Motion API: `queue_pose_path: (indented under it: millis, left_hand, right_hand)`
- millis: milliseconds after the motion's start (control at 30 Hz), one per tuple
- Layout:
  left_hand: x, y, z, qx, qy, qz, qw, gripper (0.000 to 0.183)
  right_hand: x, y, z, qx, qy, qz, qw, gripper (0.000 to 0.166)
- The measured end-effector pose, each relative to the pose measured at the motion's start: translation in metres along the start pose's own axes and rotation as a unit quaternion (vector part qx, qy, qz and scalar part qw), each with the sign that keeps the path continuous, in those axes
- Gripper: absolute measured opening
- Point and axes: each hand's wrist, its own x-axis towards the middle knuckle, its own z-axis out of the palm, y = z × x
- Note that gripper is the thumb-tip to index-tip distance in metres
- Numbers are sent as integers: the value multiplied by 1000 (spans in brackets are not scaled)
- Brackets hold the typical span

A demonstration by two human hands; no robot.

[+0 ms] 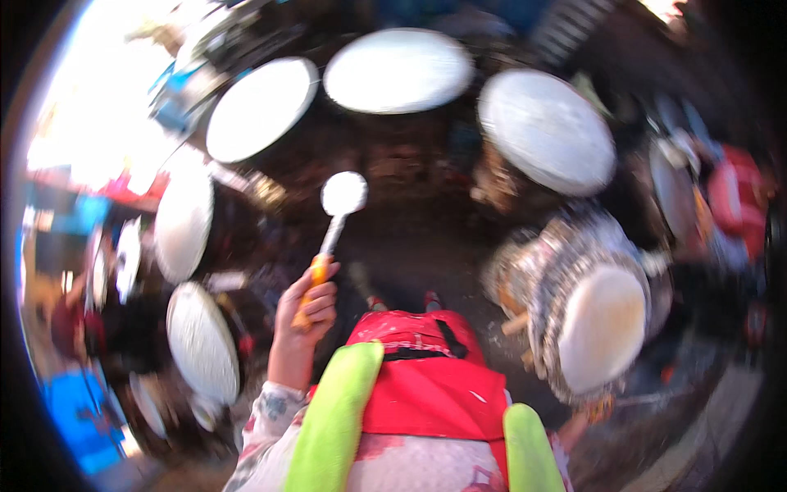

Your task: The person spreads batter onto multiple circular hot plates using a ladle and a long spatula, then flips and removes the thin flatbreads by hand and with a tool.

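My left hand (312,307) is closed around the orange handle of a ladle-like tool (344,194), raised in front of me with its round white end up. Whether that end is a filled bowl or a solid head cannot be told. Low on the right, my right hand (591,411) is blurred and partly hidden; it seems to grip a thin rod-like tool (652,398) with an orange handle part. Just above that hand is a round white-topped vessel (605,329) with a rough, crusted side, tilted in the view. Pieces of wood (515,323) stick out beside it.
Several round white discs curve around me, among them one at the far middle (398,71), one at the right (546,130) and one at the left (203,341). A person in red (736,197) is at the far right. A blue surface (83,418) lies lower left.
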Motion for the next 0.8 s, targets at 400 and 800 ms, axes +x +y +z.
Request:
queue_pose_path:
  millis: [400, 800]
  left_hand:
    - [-96, 67, -47, -81, -27, 165, 983, 30]
    - [-182, 220, -20, 69, 72, 362, 927, 26]
  right_hand:
    - [-206, -98, 530, 58, -684, 289, 668, 37]
    - [-560, -116, 715, -21, -891, 334, 307, 33]
